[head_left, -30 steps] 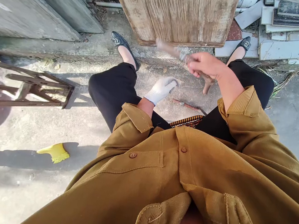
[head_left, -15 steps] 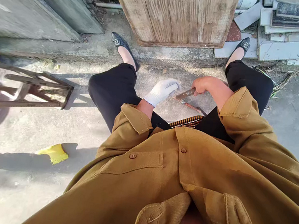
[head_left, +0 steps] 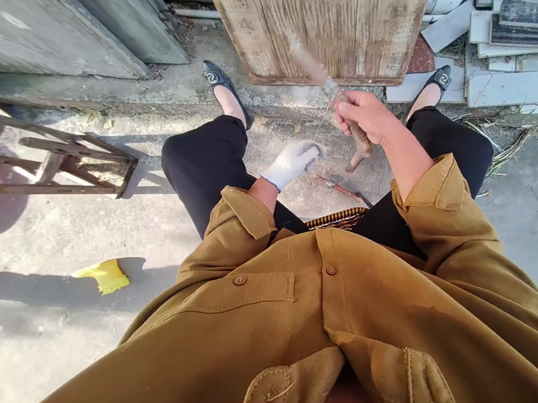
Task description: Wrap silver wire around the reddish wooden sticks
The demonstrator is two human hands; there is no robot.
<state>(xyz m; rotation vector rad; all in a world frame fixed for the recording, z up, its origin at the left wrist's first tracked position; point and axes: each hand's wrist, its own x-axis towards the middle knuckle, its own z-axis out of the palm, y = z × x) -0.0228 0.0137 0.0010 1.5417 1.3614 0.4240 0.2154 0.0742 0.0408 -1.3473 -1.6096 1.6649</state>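
My right hand point(head_left: 362, 116), bare, is wrapped around a brown wooden stick point(head_left: 363, 141) with a short side stub at its lower end. Silvery wire is coiled around the stick just beyond my fingers, and its far end is blurred. Lower and to the left, my left hand point(head_left: 291, 162) wears a white knitted glove and has its fingers closed. A thin wire point(head_left: 319, 127) runs between the stick and that hand; its end in the glove is hidden. Between my knees lies a reddish thin rod point(head_left: 339, 187) with a small wire coil and a dark end.
A weathered wooden panel point(head_left: 321, 21) stands ahead, with grey boards point(head_left: 65, 9) to its left. Stacked tiles point(head_left: 533, 86) lie at the right. On the left are a wooden stool frame point(head_left: 72, 165) and a yellow scrap point(head_left: 109, 276). A woven striped edge point(head_left: 337, 218) shows beneath me.
My right hand has moved up and away from my left with the stick, which now points toward the wooden panel. The left hand has stayed almost in place.
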